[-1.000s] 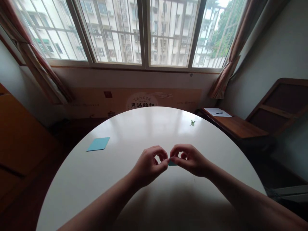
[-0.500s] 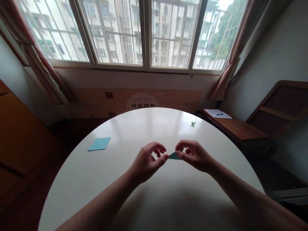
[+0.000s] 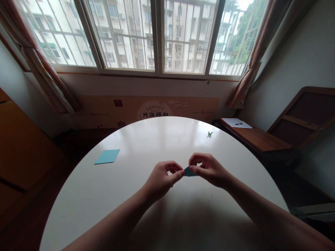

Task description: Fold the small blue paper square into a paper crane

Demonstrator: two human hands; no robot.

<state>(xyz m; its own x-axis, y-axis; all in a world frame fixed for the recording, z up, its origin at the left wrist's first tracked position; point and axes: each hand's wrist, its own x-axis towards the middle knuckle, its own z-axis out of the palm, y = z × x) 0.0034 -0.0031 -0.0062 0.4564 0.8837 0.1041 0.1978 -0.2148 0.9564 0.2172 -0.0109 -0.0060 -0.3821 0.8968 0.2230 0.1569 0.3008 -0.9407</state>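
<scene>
Between my two hands is a small folded piece of dark teal paper, held just above the white table. My left hand pinches its left corner between thumb and forefinger. With thumb and fingertips, my right hand grips the paper near its top, and those fingers hide part of it. A flat light-blue stack of square paper lies on the table to the left. Farther back on the right sits a small green folded paper figure.
The round white table has its curved far edge near the wall below a barred window. At the right, a wooden side table carries a white sheet with a pen on it. Curtains hang beside the window.
My left thumb and forefinger have closed on the paper's left corner, and that hand is slightly lower. My right hand keeps its grip, shifted a little left.
</scene>
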